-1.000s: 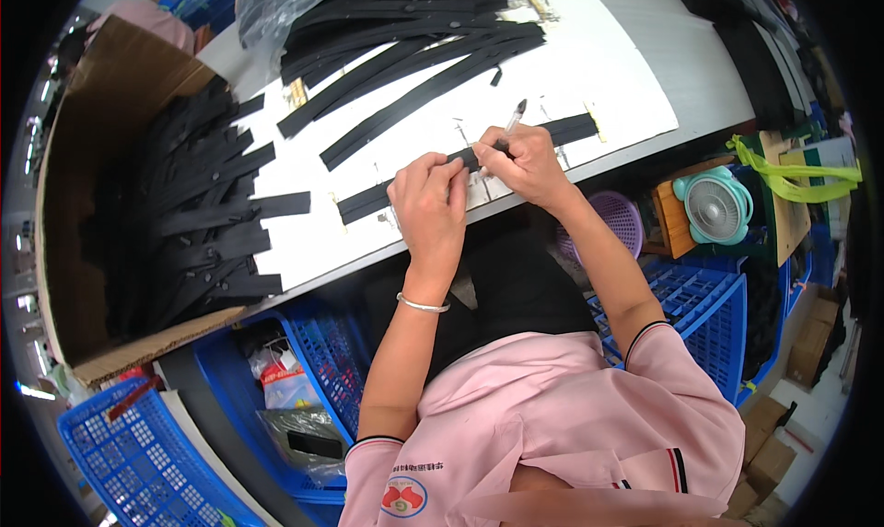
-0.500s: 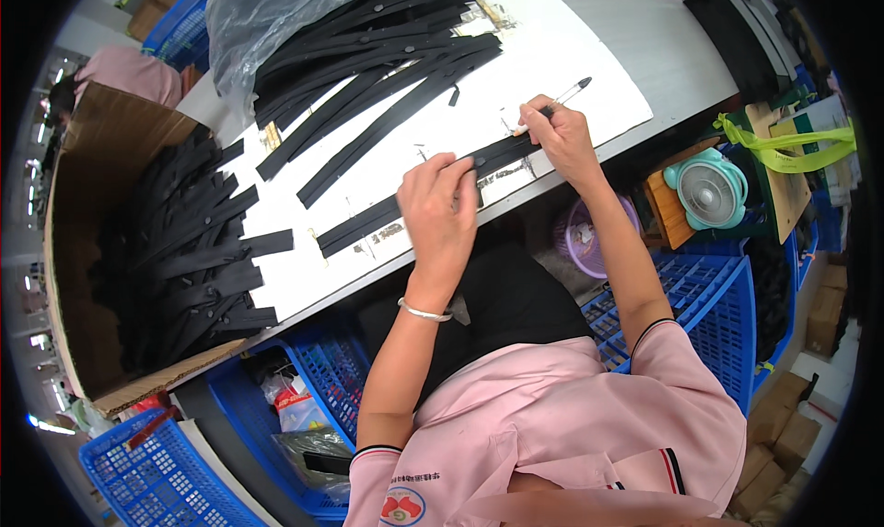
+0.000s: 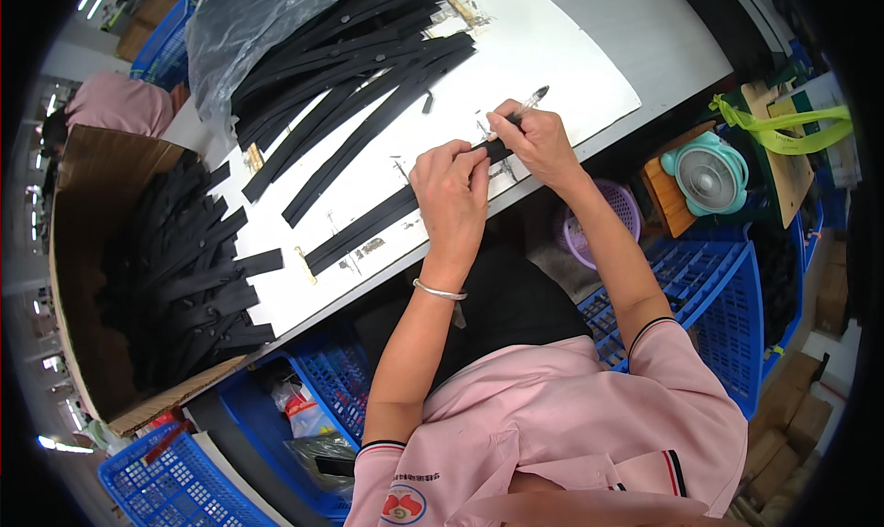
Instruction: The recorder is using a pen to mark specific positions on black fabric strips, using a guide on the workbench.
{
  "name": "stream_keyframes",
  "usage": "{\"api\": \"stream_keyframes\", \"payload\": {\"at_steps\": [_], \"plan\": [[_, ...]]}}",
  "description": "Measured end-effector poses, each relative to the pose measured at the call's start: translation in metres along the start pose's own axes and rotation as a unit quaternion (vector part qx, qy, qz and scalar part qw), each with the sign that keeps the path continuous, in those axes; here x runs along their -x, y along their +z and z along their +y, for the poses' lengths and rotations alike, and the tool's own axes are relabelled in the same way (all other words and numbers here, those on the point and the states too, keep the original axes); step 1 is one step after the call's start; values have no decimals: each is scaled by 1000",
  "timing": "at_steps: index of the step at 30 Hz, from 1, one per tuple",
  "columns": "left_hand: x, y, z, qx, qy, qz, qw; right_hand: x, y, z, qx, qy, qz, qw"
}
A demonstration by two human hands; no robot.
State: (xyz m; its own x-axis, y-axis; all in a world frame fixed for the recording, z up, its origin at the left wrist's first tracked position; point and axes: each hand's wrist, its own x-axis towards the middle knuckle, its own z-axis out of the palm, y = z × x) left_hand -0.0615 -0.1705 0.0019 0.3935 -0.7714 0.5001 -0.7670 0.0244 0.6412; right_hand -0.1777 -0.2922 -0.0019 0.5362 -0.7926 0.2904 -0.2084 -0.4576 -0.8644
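Observation:
A long black fabric strip point(image 3: 368, 225) lies slantwise along the near edge of a white board point(image 3: 589, 85). My left hand point(image 3: 451, 191) presses on the strip's right part, thumb and fingers closed together at it. In my right hand point(image 3: 543, 149) is a pen point(image 3: 532, 101) with a clear barrel and dark end, gripped in the fingers and slanting up to the right. Its writing tip is close to the strip, partly hidden by my fingers. Dark marks point(image 3: 373, 246) are on the board beside the strip.
More black strips point(image 3: 368, 76) are heaped beyond, near a clear plastic bag point(image 3: 249, 39). A cardboard box point(image 3: 78, 278) full of strips stands left. At right are a teal fan point(image 3: 709, 181), a purple basket point(image 3: 626, 209) and a blue crate point(image 3: 727, 315). Another person point(image 3: 124, 103) is far left.
My left hand has slid a little right along the strip, and my right hand with the pen has come slightly left, closing the distance between them. The whole view has shifted slightly.

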Motion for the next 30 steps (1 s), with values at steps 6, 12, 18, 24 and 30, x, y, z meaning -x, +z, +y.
{"api": "stream_keyframes", "payload": {"at_steps": [6, 12, 18, 24, 30], "plan": [[1, -1, 0, -9, -13, -7, 1000, 4, -7, -2, -31, 0, -34, 999], [1, -2, -5, -5, -9, 3, 1000, 0, -1, -1, 7, -46, -34, 998], [-3, -18, -20, -9, -16, 18, 1000, 5, -8, 8, -189, 61, -6, 980], [-30, -70, -79, -235, -20, 123, 964, 2, -6, -10, -205, 38, 31, 978], [-36, -87, -97, -171, -18, 41, 984, -1, -2, -8, -150, 25, 28, 988]]}}
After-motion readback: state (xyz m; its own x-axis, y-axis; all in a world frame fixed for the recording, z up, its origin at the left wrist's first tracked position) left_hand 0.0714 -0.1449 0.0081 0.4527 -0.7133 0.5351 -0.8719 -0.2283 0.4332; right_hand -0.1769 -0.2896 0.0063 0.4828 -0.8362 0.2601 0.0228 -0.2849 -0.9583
